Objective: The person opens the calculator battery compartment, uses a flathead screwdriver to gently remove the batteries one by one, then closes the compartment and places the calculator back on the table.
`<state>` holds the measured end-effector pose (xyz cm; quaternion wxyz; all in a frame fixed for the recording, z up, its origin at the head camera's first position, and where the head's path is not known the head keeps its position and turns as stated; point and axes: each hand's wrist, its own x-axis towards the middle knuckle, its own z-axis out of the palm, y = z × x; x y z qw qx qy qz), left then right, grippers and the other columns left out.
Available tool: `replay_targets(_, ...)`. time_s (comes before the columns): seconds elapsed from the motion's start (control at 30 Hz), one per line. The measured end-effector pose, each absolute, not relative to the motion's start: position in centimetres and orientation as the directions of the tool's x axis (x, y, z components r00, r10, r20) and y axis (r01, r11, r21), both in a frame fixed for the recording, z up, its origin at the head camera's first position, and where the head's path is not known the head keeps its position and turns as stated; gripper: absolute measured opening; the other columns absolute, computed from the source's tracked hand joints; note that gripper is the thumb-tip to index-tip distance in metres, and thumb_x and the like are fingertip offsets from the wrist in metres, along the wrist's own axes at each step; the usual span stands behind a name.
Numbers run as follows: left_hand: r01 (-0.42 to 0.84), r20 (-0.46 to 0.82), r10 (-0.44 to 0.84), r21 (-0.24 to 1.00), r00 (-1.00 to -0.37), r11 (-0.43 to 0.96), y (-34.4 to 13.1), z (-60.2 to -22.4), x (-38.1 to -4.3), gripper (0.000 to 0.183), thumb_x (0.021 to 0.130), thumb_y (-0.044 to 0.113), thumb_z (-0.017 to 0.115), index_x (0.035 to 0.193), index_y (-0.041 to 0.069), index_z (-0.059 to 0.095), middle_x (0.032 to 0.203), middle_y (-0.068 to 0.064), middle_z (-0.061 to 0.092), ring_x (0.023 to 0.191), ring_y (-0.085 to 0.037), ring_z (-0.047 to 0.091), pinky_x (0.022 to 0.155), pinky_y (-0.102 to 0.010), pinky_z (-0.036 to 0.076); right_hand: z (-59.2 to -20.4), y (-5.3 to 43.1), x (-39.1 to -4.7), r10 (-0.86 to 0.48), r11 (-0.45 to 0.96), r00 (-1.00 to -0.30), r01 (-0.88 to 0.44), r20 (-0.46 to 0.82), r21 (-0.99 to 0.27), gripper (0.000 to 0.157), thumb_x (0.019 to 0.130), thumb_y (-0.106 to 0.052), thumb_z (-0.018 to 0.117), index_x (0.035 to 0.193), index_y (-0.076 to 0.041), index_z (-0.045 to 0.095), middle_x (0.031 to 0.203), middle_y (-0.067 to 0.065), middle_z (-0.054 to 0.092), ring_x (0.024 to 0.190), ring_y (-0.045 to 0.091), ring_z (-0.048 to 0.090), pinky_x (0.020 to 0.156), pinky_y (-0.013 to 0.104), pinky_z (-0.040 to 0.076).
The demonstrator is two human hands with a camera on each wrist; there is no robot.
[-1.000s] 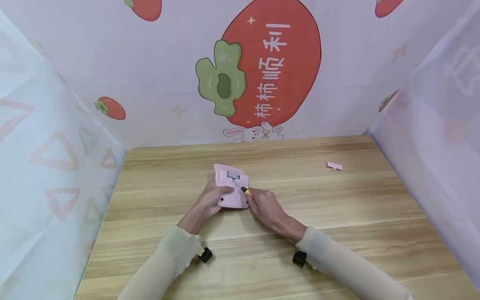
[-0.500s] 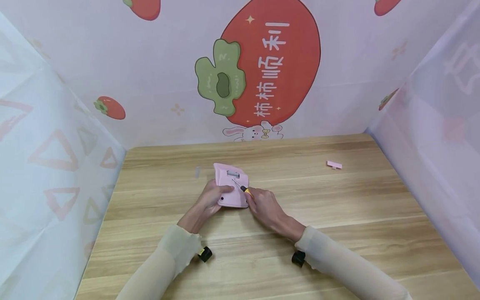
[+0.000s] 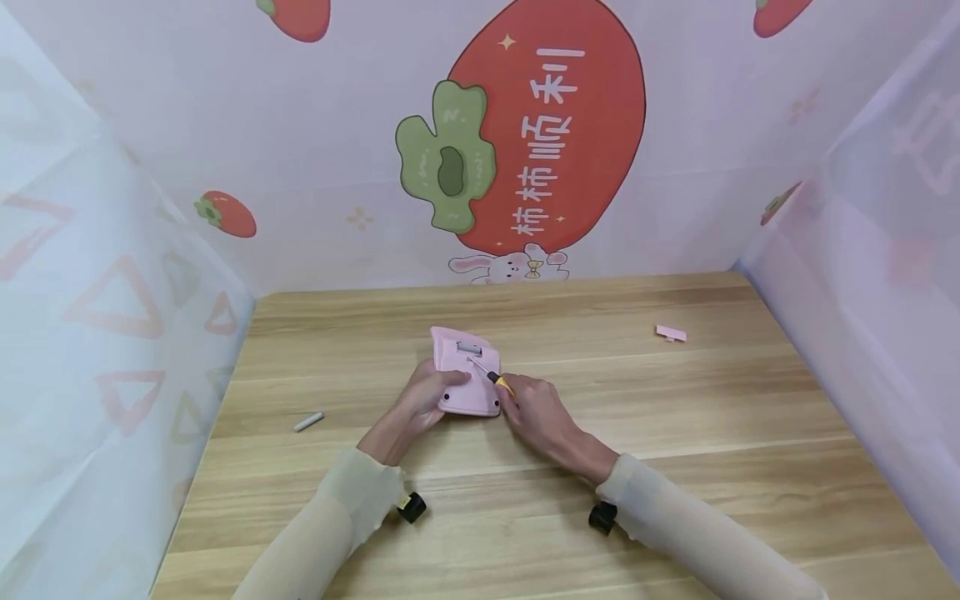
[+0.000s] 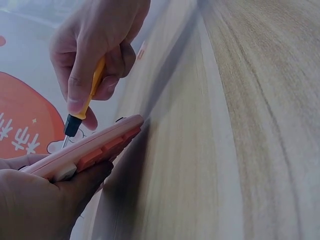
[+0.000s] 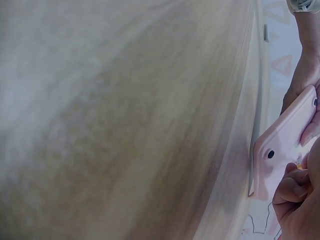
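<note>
A pink device [image 3: 463, 379] lies back-up at the middle of the wooden table [image 3: 675, 433], its small compartment open near the far end. My left hand [image 3: 423, 400] grips its left side and tilts it off the table [image 4: 85, 150]. My right hand [image 3: 534, 408] pinches a small screwdriver with a yellow handle [image 3: 497, 381], metal tip pointing into the open compartment; the same screwdriver [image 4: 85, 100] shows in the left wrist view. The right wrist view shows the pink device [image 5: 285, 145] with my right hand's fingers [image 5: 295, 195] curled beside it. A small grey battery [image 3: 308, 421] lies loose to the left.
A small pink cover piece [image 3: 671, 333] lies at the far right of the table. Printed fabric walls [image 3: 112, 292] close in the left, back and right sides. Bare tabletop spreads in front of and to the right of my hands.
The grey battery left the compartment, flew to the left and now rests on the table at the left. Both hands have stayed on the device and screwdriver.
</note>
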<state>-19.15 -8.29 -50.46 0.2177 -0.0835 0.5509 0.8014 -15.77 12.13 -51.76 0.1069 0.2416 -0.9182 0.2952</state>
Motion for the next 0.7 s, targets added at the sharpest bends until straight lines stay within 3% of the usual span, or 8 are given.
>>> replay_targets(0.53, -0.439, -0.375, 0.251, 0.852, -0.892, -0.285, -8.13, -50.65, -18.91, 0.062, 0.098, -0.014, 0.051, 0.156, -0.012, 0.033, 0.156, -0.032, 0.046, 0.143, -0.049, 0.048, 0.111, -0.053, 0.053, -51.34, 12.23, -15.75, -0.393, 0.712, -0.843, -0.532, 0.368, -0.459, 0.015, 0.103, -0.012, 0.067, 0.091, -0.005, 0.073, 0.071, 0.001, 0.063, 0.057, 0.006, 0.05, 0.044, 0.016, 0.04)
replay_targets(0.7, -0.434, -0.367, 0.255, 0.852, -0.894, -0.294, -8.17, -50.63, -18.82, 0.063, 0.097, -0.015, 0.05, 0.157, -0.012, 0.031, 0.157, -0.033, 0.045, 0.144, -0.049, 0.047, 0.112, -0.054, 0.052, -50.95, 12.21, -15.91, -0.405, 0.7, -0.819, -0.563, 0.406, -0.438, 0.012, 0.101, -0.011, 0.069, 0.099, -0.002, 0.077, 0.078, 0.004, 0.071, 0.06, 0.006, 0.052, 0.049, 0.016, 0.045)
